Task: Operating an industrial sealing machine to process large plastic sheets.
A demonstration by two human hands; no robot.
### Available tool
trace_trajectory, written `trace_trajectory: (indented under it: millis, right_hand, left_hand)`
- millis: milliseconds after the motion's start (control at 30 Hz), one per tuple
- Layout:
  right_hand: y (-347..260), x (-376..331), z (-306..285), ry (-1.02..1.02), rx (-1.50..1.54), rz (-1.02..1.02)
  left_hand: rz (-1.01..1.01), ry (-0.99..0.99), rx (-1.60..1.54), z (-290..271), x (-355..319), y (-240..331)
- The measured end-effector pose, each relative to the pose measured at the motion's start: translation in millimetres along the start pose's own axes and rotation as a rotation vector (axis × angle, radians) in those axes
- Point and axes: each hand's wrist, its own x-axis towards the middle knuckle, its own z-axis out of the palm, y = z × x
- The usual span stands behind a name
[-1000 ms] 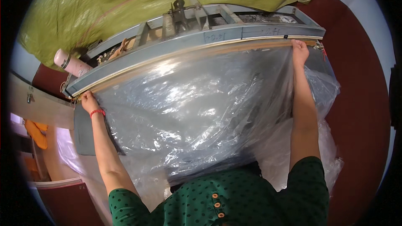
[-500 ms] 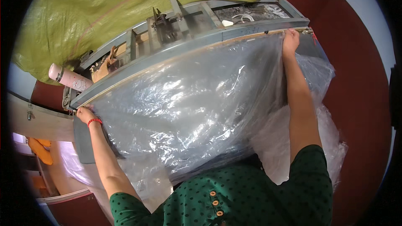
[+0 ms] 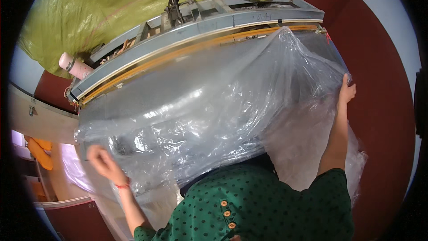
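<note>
A large sheet of clear plastic film [image 3: 191, 111] spreads over the grey work surface toward my body, wrinkled and shiny, with one peak at its far right. At the right edge my right hand [image 3: 347, 91] is closed on the film's margin. My left hand [image 3: 104, 164] hovers by the near left part of the film, away from the far edge; motion smears its fingers. Beyond the film runs a long grey metal bar frame [image 3: 200, 29], raised a little above an orange-yellow strip [image 3: 178, 56]. The film's far right peak reaches that strip.
A black metal lever fitting [image 3: 174, 10] stands on the frame. A pink bottle [image 3: 75, 65] leans at its left end. Yellow-green woven sheeting [image 3: 133, 4] hangs behind. Dark red floor [image 3: 383, 107] lies to the right, and a pale cabinet panel [image 3: 42, 107] to the left.
Both hands have left the bar's ends and come nearer my body, the right also outward. The bar frame has tilted up, exposing the orange strip. The film's far left edge has slid nearer me.
</note>
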Motion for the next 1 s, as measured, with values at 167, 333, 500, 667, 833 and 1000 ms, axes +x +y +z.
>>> trace_trajectory:
  millis: [167, 333, 500, 667, 833, 1000]
  right_hand:
    - [28, -9, 31, -0.062, 0.209, 0.020]
    - [-72, -12, 15, -0.171, 0.671, -0.144]
    - [-242, -53, -39, -0.706, 0.831, -0.282]
    - [-374, -146, -88, -1.435, 1.084, -0.622]
    - [-410, -188, -120, -1.662, 1.113, -0.657]
    - [-419, -198, -130, -1.600, 1.115, -0.673]
  left_hand:
    - [0.255, -1.205, -0.400, 68, -149, 49]
    - [0.193, -1.599, -0.233, 85, -189, -5]
    - [-0.670, -1.232, -0.990, -17, -60, -75]
    - [-0.780, 0.079, -0.091, -186, 26, -290]
    - [-0.200, 0.214, 0.113, -133, 89, -128]
    - [0.478, -0.460, -0.146, -21, 105, 99]
